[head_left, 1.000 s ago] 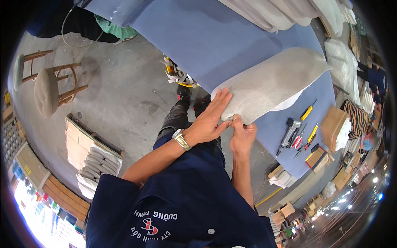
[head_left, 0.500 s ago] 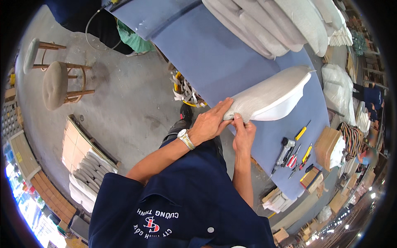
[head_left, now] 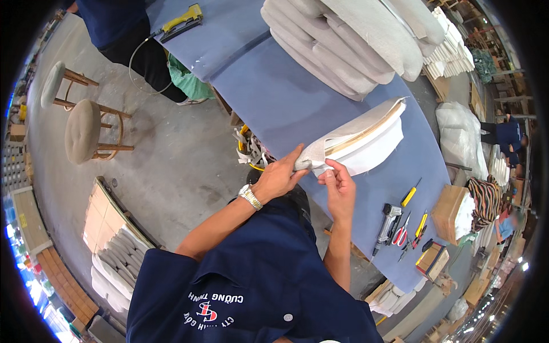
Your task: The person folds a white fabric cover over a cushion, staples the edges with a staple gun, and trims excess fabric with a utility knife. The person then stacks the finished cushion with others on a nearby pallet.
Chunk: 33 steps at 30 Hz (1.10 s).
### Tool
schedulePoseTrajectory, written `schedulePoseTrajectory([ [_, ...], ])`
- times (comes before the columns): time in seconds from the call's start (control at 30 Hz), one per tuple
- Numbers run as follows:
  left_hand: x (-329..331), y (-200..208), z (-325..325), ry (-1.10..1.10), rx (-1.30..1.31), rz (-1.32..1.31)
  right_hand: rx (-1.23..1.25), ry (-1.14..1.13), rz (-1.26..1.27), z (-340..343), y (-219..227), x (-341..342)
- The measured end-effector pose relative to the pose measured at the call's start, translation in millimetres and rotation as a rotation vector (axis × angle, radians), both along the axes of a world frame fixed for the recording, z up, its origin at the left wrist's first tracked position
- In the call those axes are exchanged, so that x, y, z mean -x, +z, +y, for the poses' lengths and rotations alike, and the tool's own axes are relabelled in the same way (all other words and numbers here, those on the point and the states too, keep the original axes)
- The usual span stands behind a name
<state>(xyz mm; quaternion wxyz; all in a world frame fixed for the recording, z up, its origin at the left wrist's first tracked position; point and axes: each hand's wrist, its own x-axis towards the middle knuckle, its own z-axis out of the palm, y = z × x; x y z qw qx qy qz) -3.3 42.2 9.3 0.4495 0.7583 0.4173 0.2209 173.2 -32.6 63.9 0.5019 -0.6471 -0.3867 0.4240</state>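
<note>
A curved, grey-covered chair back panel [head_left: 357,137] lies tilted on the blue table [head_left: 309,108], its near end at the table's edge. Its wooden edge and white lining show on the side toward my right. At the near end, my left hand [head_left: 278,178] is closed round the grey fabric corner. Close beside it, my right hand [head_left: 338,186] pinches the fabric edge between thumb and fingertips. The exact bit of cloth in that pinch is partly hidden by the fingers.
On the table's right lie a staple gun [head_left: 389,226], red-handled scissors [head_left: 402,233] and a yellow-handled screwdriver [head_left: 409,196]. Grey cushions [head_left: 343,48] are stacked at the far side. A yellow air stapler [head_left: 182,24] sits far left, near another person [head_left: 123,34]. Stools [head_left: 83,131] stand left.
The panel has rolled over, so its wooden edge and more of the white lining now show. My right hand has shifted slightly along the edge; my left still holds the near end.
</note>
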Motion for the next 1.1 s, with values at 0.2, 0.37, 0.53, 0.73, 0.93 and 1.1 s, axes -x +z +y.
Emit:
schedulePoseTrajectory([
  [0.2,-7,10,-13,0.037,0.071,0.023,0.026,-0.159,-0.17,-31,-33,-48],
  [0.37,-21,10,-26,0.147,-0.044,0.01,0.191,-0.48,0.084,-46,-78,-100],
  [0.53,-51,40,-48,0.13,-0.172,0.095,0.148,-0.291,0.764,-51,-94,-133],
  [0.73,-79,59,-70,0.11,-0.189,0.252,-0.037,-0.263,0.849,-44,-80,-148],
  [0.93,-94,56,-105,0.209,-0.343,0.275,-0.013,-0.333,0.751,-35,-55,-158],
  [1.1,-136,30,-138,0.069,-0.111,0.166,-0.004,-0.354,0.546,-40,-62,-183],
])
